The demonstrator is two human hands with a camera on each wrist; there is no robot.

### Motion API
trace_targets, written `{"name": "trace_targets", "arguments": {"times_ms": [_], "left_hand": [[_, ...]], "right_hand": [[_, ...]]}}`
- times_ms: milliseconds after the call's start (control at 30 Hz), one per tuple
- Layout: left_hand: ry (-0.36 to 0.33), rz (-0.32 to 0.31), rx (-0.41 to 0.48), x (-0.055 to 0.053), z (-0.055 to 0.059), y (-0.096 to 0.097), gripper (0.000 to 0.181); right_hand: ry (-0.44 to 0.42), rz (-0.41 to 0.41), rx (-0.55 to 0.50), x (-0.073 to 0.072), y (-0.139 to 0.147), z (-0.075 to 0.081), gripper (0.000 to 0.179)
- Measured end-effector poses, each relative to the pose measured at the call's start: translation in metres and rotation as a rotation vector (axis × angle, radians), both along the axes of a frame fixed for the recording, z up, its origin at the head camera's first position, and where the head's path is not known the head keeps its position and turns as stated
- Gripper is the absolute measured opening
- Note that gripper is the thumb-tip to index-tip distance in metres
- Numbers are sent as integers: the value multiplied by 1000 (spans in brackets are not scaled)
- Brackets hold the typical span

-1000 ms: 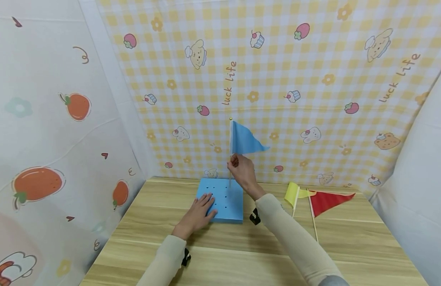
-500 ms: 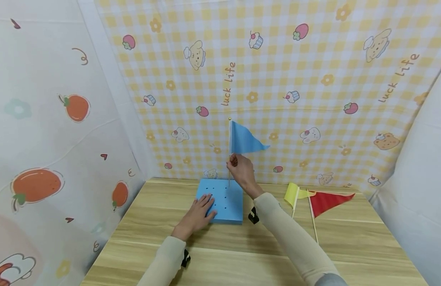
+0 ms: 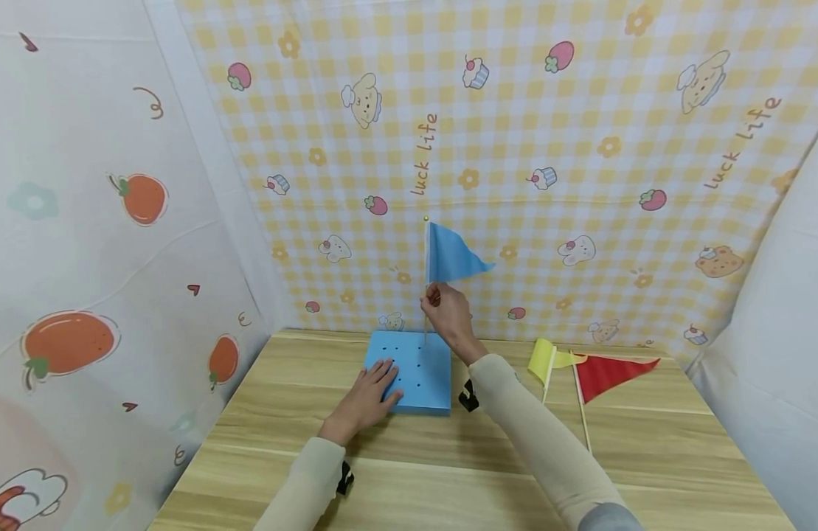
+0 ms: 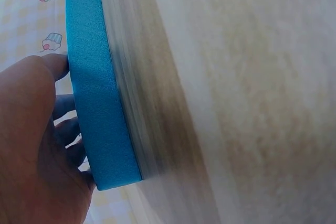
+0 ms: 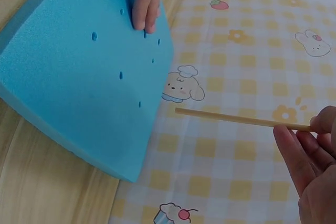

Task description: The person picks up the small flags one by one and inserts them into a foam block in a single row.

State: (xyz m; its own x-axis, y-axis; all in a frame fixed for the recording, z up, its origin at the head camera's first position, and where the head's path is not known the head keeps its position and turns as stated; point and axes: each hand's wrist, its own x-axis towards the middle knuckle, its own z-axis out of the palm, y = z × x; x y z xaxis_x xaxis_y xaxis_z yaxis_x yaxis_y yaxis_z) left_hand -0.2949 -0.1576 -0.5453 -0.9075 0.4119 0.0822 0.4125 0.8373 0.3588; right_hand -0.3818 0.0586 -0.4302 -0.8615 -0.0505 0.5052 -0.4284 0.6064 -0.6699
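A blue foam block [image 3: 431, 387] with several small holes lies at the back of the wooden table. My left hand [image 3: 367, 394] rests on its left side, fingers spread over the top; the left wrist view shows the block's thick front side [image 4: 97, 93] beside that hand. Between thumb and fingertips my right hand [image 3: 451, 316] pinches the stick of a blue triangular flag [image 3: 451, 254], held upright over the block's far part. In the right wrist view the stick's bare lower end [image 5: 226, 116] stands apart from the block.
To the right on the table [image 3: 409, 494] lie a yellow flag [image 3: 541, 360] and a red flag [image 3: 608, 376], their sticks pointing toward the front. A checked cloth [image 3: 395, 133] hangs right behind the table.
My right hand and the blue flag have risen very slightly, and the flag's tip has shifted a little left. The left hand stays in place on the block.
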Motion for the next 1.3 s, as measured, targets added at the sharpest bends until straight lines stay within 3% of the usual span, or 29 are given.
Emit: {"name": "trace_targets", "arguments": {"times_ms": [1300], "left_hand": [[-6,-2,-6,0,2,0,62]], "right_hand": [[-7,46,55,-8,-10,-14,15]]}}
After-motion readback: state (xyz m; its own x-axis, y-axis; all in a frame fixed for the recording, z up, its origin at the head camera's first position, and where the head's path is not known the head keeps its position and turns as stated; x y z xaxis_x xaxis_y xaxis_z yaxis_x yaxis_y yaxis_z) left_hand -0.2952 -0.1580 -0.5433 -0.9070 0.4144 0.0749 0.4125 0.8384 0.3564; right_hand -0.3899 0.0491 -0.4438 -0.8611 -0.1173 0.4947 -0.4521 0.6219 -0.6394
